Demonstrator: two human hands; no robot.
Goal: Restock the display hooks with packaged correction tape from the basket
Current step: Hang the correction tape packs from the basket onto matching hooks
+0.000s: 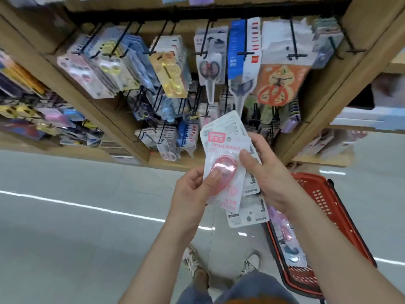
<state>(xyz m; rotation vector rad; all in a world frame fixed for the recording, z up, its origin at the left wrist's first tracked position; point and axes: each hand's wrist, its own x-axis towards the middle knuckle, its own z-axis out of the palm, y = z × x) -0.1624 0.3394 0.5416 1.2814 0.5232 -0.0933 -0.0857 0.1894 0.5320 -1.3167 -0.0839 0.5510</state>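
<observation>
Both hands hold a fanned stack of correction tape packs [228, 148] in front of the display. The top pack is white with a pink label and a pink tape dispenser [223, 170] in a clear blister. My left hand [192, 187] pinches that pack at its lower left, thumb on the blister. My right hand [263, 172] grips the stack from the right, thumb across the front. More packs [247, 213] hang below the hands, backs showing. The red basket [324, 198] stands on the floor at the right with a few packs [287, 233] inside.
Black display hooks [293, 40] on a wooden-framed rack carry packaged scissors [210, 64] and other stationery. Lower hooks [166, 137] hold more packs. Grey floor with white lines lies below; my shoes [192, 262] stand beside the basket.
</observation>
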